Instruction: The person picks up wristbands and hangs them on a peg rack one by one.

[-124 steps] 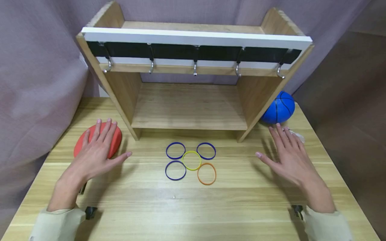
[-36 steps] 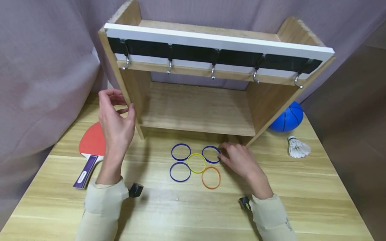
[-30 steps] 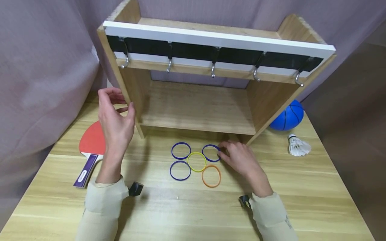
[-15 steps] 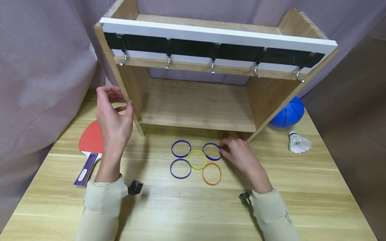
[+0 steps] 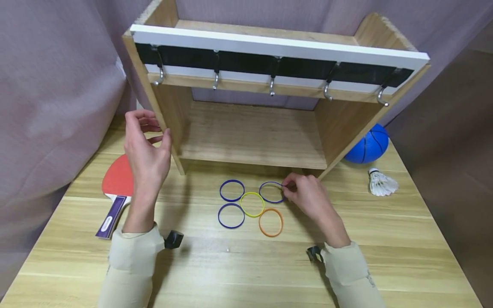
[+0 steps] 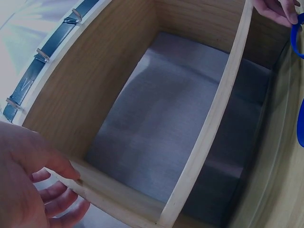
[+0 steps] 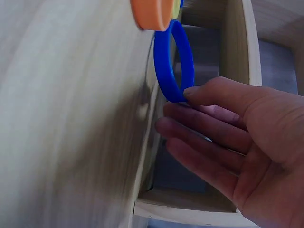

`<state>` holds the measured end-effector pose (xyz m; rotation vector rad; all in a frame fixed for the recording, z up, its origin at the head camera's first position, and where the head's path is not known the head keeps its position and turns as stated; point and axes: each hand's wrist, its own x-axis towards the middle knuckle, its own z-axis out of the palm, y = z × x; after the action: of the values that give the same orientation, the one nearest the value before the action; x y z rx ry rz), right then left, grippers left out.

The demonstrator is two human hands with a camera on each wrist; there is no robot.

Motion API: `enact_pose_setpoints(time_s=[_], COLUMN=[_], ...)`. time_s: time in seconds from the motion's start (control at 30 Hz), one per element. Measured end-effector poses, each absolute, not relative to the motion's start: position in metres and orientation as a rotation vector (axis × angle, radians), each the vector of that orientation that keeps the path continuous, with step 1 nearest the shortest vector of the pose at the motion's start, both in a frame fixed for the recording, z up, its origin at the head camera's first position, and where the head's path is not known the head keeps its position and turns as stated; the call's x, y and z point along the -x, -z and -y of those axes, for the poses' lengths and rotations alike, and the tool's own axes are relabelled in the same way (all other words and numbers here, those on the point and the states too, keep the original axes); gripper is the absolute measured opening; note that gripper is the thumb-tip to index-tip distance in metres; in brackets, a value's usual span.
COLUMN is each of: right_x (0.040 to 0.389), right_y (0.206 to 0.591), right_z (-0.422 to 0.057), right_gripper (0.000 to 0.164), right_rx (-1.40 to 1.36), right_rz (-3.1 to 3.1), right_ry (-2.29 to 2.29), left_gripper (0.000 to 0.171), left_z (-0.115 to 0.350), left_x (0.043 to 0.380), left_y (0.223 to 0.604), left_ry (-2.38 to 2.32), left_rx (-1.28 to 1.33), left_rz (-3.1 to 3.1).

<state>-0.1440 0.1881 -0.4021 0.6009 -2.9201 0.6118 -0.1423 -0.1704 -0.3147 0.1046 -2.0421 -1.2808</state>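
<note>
My left hand (image 5: 148, 160) grips the front edge of the wooden shelf's left side panel (image 5: 145, 92), thumb in front and the other fingers behind it. In the right wrist view, my right hand (image 7: 242, 137) pinches the near edge of a blue silicone wristband (image 7: 164, 66) between thumb and index finger. That band stands tilted there, its pinched edge up from the table. Beside it a yellow wristband (image 5: 241, 205) forms the middle of the group. An orange wristband (image 5: 271, 235) lies at lower right, and two more blue wristbands lie at left.
The wooden shelf (image 5: 250, 134) stands behind the wristbands, with several metal hooks (image 5: 272, 85) along its top front rail. A red table tennis paddle (image 5: 117, 177) lies at left. At right are a blue ball (image 5: 367, 145) and a shuttlecock (image 5: 381, 183).
From spread over the table, my left hand has moved to the shelf's side and my right hand to the upper right blue wristband. In the last half second that band's right edge has risen slightly.
</note>
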Motion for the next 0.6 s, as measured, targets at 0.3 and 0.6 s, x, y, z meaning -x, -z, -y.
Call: enact_pose_setpoints(time_s=[0.3, 0.6], right_x=[0.144, 0.139], right_y=[0.397, 0.387], right_z=[-0.188, -0.186], right_gripper=[0.012, 0.009], right_rx=[-0.580, -0.668], right_rz=[2.881, 2.744], right_ry=[-0.815, -0.984], left_gripper=[0.038, 0.039], left_z=[0.171, 0.170], left_x=[0.141, 0.143], left_y=[0.315, 0.315], left_ry=[1.276, 1.278], left_rx=[-0.098, -0.095], left_rz=[2.042, 2.043])
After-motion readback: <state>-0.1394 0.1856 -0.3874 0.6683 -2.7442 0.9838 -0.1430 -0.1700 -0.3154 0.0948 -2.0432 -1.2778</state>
